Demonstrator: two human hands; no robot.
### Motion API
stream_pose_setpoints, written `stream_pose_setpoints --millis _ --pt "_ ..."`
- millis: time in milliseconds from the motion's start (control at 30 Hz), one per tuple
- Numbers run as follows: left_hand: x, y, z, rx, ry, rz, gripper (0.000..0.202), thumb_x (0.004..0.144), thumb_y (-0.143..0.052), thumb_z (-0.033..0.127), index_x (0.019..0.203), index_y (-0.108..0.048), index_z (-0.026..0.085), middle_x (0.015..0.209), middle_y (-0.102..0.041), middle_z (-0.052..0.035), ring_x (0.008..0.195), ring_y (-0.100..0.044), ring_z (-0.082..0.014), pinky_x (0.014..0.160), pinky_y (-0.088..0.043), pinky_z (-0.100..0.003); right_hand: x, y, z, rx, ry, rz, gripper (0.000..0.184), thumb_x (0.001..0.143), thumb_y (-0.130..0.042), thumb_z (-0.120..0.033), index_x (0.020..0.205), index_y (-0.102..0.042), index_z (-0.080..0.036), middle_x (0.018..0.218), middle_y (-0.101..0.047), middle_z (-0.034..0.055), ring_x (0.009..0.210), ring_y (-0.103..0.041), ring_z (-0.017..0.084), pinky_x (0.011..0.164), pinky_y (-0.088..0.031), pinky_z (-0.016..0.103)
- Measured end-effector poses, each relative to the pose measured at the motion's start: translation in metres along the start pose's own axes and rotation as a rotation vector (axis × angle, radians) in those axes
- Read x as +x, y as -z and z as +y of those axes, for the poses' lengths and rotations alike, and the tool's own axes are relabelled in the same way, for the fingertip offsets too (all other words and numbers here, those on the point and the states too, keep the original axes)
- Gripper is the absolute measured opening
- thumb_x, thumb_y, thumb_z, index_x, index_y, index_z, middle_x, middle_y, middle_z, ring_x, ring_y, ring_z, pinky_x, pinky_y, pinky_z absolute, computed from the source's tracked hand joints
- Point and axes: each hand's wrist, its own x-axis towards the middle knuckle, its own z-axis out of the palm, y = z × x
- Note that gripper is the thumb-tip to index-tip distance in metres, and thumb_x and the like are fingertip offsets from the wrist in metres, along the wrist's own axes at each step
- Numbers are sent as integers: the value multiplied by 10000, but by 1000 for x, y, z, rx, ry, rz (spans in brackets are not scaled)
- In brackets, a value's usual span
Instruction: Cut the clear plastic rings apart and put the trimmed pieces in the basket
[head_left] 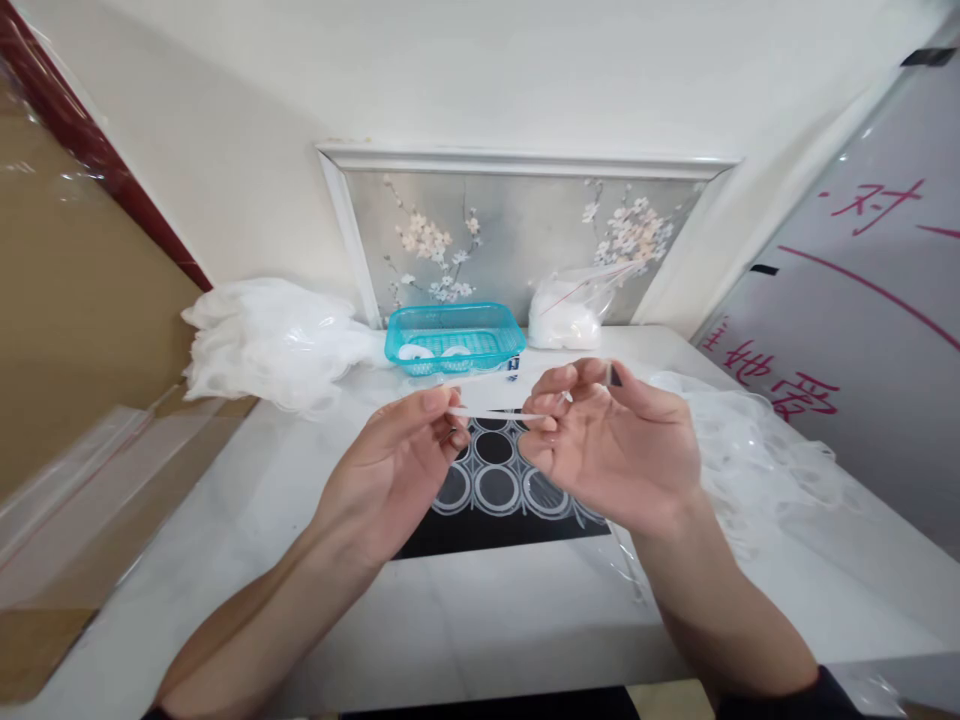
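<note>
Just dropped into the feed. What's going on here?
A person's left hand pinches one end of a thin white strip; the strip reaches the right hand, whose exact grip is unclear. Both are raised over a black mat with pale rings on it. Behind stands a teal basket with white round pieces inside.
</note>
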Motion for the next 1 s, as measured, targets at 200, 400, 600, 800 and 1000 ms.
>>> stream_pose_setpoints --millis 200,400,600,800,1000 --pt "-3 1 2 2 15 -37 144 615 -796 220 618 -668 154 735 -593 3 670 -546 -94 635 -495 -226 -1 -3 1 -85 52 -32 106 829 -623 -384 780 -674 -305 824 -638 -31 732 -577 124 646 -496 265" --pt "-7 3 5 60 -42 -158 139 603 -638 195 494 -551 189 620 -456 -8 774 -522 -164 755 -485 -322 -2 3 -2 -399 175 -253 91 795 -668 -320 806 -726 -251 791 -659 20 788 -608 163 735 -502 310" --pt "-4 8 8 284 -174 -342 155 496 -606 202 444 -463 175 764 -495 -58 868 -485 -227 791 -442 -390 -10 2 -4 -686 328 -399 151 819 -649 -259 925 -755 -240 796 -686 49 768 -622 187 720 -501 350" --pt "-2 10 11 419 -261 -485 308 549 -655 273 444 -392 154 821 -482 -56 905 -462 -230 868 -412 -404 -8 3 -3 -732 339 -430 145 806 -675 -285 920 -763 -267 734 -689 19 729 -603 172 772 -476 352" --pt "0 13 9 421 -282 -556 351 586 -698 311 456 -409 161 855 -489 -57 931 -455 -241 908 -402 -430 -6 4 -4 -752 327 -443 111 806 -686 -288 881 -764 -262 709 -683 15 705 -599 165 782 -470 348"
